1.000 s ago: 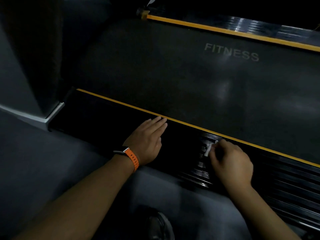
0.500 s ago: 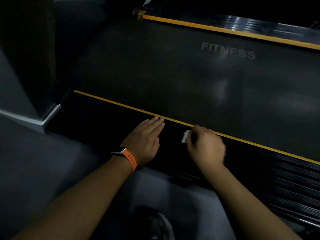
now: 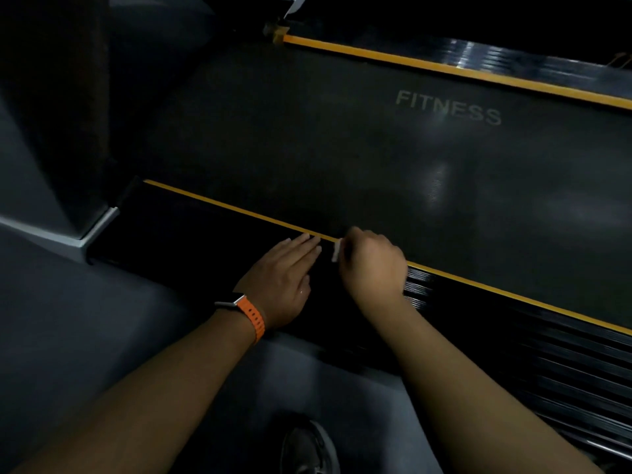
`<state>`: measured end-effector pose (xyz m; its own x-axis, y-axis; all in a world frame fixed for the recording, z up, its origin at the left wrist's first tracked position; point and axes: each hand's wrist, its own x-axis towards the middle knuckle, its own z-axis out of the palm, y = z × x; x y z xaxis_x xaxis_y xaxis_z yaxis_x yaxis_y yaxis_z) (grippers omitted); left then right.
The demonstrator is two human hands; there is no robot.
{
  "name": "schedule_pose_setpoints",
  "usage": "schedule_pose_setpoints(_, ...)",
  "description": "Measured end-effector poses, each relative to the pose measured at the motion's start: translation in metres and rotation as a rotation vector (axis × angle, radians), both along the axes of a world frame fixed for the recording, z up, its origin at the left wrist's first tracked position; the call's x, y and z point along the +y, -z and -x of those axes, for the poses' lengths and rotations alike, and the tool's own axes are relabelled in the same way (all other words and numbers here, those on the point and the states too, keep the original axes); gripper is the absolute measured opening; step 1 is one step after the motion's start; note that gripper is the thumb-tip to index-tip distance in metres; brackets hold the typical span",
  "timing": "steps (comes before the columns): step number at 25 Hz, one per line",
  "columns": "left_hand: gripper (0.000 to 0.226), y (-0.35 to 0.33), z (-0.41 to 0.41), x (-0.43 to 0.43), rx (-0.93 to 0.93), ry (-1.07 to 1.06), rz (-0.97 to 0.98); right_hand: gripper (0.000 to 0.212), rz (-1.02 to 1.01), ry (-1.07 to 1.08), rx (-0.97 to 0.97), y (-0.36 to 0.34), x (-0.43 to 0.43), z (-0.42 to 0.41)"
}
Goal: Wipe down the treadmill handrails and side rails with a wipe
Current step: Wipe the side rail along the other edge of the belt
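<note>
The right hand (image 3: 372,265) is curled into a loose fist, and its fingers pinch a small white wipe (image 3: 336,251) that sticks out from the thumb side. The fist presses down on the near side rail (image 3: 205,241), right at that rail's yellow stripe (image 3: 239,211). The wipe lies on the rail's black top just inside the stripe; how much of it is folded under the fingers cannot be told. Just beside it on the same rail, the left hand (image 3: 284,278) lies flat, palm down. Its fingers are straight and together, holding nothing, and their tips reach the stripe and almost meet the wipe. A watch with an orange strap (image 3: 254,319) sits on the left wrist, at the rail's outer edge. Past the right hand, the rail's surface turns ribbed and glossy (image 3: 547,354). Beyond the rail's stripe spreads the dark running belt (image 3: 342,148), which bears the pale word FITNESS (image 3: 448,107). Across the belt from the near rail runs the far side rail (image 3: 496,54), edged in yellow too. At the near rail's front end a dark upright with a light base (image 3: 68,230) rises. On the grey floor (image 3: 85,336) outside the rail, a shoe (image 3: 307,449) shows between the forearms.
</note>
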<state>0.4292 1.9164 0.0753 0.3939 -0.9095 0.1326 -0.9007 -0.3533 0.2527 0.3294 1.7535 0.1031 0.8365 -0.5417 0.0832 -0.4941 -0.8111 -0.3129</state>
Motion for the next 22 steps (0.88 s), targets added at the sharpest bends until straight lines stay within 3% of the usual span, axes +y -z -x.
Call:
schedule_pose_setpoints(5, 0.062, -0.001, 0.001, 0.001, 0.000, -0.006, -0.020, 0.011, 0.112, 0.202, -0.072, 0.001, -0.047, 0.098)
schedule_pose_setpoints(11, 0.064, -0.003, 0.006, -0.001, -0.042, -0.030, -0.092, 0.009, 0.115, 0.032, -0.062, 0.010, -0.029, 0.062)
schedule_pose_setpoints(19, 0.068, 0.001, 0.086, -0.062, -0.069, -0.003, -0.116, 0.017, 0.066, 0.351, 0.013, -0.002, -0.089, 0.168)
schedule_pose_setpoints(22, 0.068, 0.000, 0.087, -0.065, -0.088, 0.004, -0.108, 0.012, 0.046, 0.220, -0.045, -0.001, -0.061, 0.126)
